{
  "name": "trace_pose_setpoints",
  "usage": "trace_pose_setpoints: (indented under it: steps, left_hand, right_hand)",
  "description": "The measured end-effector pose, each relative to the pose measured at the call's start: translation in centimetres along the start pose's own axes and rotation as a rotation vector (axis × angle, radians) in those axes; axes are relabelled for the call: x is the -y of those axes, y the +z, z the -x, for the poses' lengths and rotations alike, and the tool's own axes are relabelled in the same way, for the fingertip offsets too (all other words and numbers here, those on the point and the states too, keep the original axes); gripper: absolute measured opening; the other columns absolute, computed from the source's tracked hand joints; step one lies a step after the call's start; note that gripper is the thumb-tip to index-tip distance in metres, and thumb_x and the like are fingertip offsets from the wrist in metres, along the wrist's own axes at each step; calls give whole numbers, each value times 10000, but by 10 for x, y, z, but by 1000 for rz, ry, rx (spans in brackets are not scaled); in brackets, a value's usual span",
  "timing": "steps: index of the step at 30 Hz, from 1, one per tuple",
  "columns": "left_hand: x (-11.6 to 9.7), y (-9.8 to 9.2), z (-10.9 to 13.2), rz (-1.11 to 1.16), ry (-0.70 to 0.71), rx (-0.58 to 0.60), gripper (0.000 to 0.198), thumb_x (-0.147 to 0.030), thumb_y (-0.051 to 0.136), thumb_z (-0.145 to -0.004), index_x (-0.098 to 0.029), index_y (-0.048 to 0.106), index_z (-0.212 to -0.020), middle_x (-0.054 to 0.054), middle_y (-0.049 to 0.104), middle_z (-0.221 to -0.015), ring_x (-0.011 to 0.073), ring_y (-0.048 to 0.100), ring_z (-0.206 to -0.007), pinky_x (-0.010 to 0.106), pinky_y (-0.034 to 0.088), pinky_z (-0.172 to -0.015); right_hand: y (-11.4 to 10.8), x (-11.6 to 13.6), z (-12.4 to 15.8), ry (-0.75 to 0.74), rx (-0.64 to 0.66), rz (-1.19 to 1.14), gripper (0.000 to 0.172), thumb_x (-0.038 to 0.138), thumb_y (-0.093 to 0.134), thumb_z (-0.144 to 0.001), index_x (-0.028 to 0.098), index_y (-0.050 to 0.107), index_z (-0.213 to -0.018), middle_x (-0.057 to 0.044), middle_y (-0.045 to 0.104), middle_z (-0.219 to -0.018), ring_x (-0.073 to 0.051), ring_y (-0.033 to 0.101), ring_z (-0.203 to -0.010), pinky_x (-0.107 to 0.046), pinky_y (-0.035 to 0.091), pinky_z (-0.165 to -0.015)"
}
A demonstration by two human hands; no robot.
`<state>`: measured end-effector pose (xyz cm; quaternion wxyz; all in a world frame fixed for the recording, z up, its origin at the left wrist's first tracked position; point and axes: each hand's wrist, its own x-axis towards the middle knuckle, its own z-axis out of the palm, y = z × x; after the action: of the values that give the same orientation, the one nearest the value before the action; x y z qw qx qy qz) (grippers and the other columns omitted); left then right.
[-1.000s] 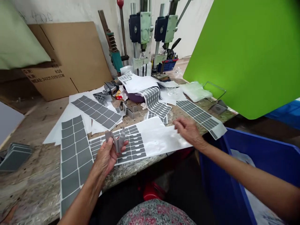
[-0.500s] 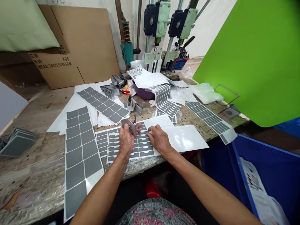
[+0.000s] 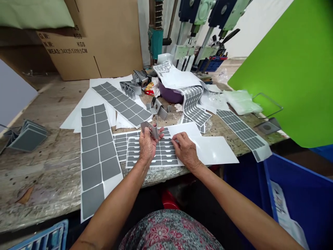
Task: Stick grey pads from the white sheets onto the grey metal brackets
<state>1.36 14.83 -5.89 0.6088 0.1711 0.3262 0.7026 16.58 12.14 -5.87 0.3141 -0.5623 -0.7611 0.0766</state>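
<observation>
My left hand (image 3: 147, 145) is closed round a bent grey metal bracket (image 3: 151, 130), held just above a sheet of narrow grey stickers (image 3: 158, 162). My right hand (image 3: 186, 150) pinches with thumb and forefinger at a small grey sticker (image 3: 170, 139) over the right part of that sheet; the fingers partly hide it. White backing paper (image 3: 213, 151) spreads beneath and beyond the right hand. Left of my hands lies a long sheet of large grey squares (image 3: 91, 166). Another bent bracket (image 3: 159, 108) stands behind the left hand.
Stacked brackets (image 3: 30, 135) stand at far left, and more (image 3: 131, 88) behind. A purple bowl (image 3: 170, 93) sits under draped sheets. Drill presses (image 3: 194, 21) and a cardboard box (image 3: 111, 41) line the back. A green panel (image 3: 281, 86) and blue bin (image 3: 301, 187) are on the right.
The view has tipped down and turned slightly left, bringing a blue crate in at lower left. Both hands stay nearly in place over the sheet, the bracket still in the left.
</observation>
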Motion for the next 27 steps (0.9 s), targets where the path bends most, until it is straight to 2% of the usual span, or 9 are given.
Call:
trace_pose_setpoints:
  steps: [3, 6, 12, 16, 19, 22, 25, 27]
  left_hand:
    - [-2, 0, -1, 6, -2, -11, 325, -502, 618, -873, -205, 521, -962, 53, 717, -967, 256, 734, -899, 342, 596, -727]
    - [-4, -1, -1, 3, -19, -6, 339, -510, 622, -868, -205, 533, -988, 54, 721, -946, 261, 732, -912, 304, 594, -683]
    - [-9, -1, -1, 36, -53, 7, 295, -463, 625, -883, -211, 552, -1017, 23, 725, -896, 234, 742, -874, 221, 575, -566]
    - [-14, 7, 6, 55, -133, 45, 185, -352, 596, -920, -172, 566, -948, 32, 728, -814, 236, 751, -805, 235, 598, -569]
    - [-18, 18, 22, 59, -232, 86, 151, -267, 575, -929, -139, 593, -1008, 79, 743, -871, 236, 751, -822, 238, 615, -608]
    - [-23, 30, 45, 55, -341, 126, 210, -219, 568, -917, -116, 604, -1097, 129, 741, -983, 235, 747, -860, 243, 626, -657]
    - [-27, 38, 71, 42, -466, 124, 245, -195, 563, -908, -115, 605, -1136, 144, 731, -1048, 220, 747, -856, 227, 624, -656]
    - [-27, 38, 87, -3, -506, 113, 217, -214, 596, -894, -125, 622, -1090, 134, 734, -1039, 215, 748, -827, 222, 619, -634]
  right_hand:
    - [-3, -2, 3, -55, 14, -98, 139, 186, 436, -952, 228, 552, -888, -69, 593, -909, -223, 576, -877, -334, 457, -828]
    - [-7, -2, 3, -57, 10, -202, 129, 185, 432, -938, 234, 524, -863, -69, 590, -883, -233, 570, -882, -362, 456, -846]
    - [-18, -5, 0, 44, -14, -458, 60, 228, 469, -928, 227, 487, -871, -46, 596, -913, -181, 616, -755, -334, 501, -755]
    - [-35, -2, 5, 120, -77, -653, 160, 345, 455, -959, 224, 452, -855, -39, 591, -910, -165, 657, -711, -326, 551, -665]
    - [-55, 11, 10, 203, -125, -974, 211, 401, 522, -934, 227, 447, -840, -32, 590, -931, -161, 653, -733, -333, 564, -670]
    - [-75, 29, 16, 303, -186, -1361, 222, 392, 626, -872, 248, 457, -882, -5, 611, -902, -151, 630, -723, -333, 544, -703]
    - [-91, 42, 24, 337, -230, -1491, 236, 390, 644, -844, 275, 454, -924, 11, 620, -880, -151, 619, -720, -329, 532, -703]
    - [-98, 45, 32, 350, -232, -1531, 253, 383, 655, -827, 286, 455, -947, 10, 626, -894, -151, 618, -723, -313, 527, -675]
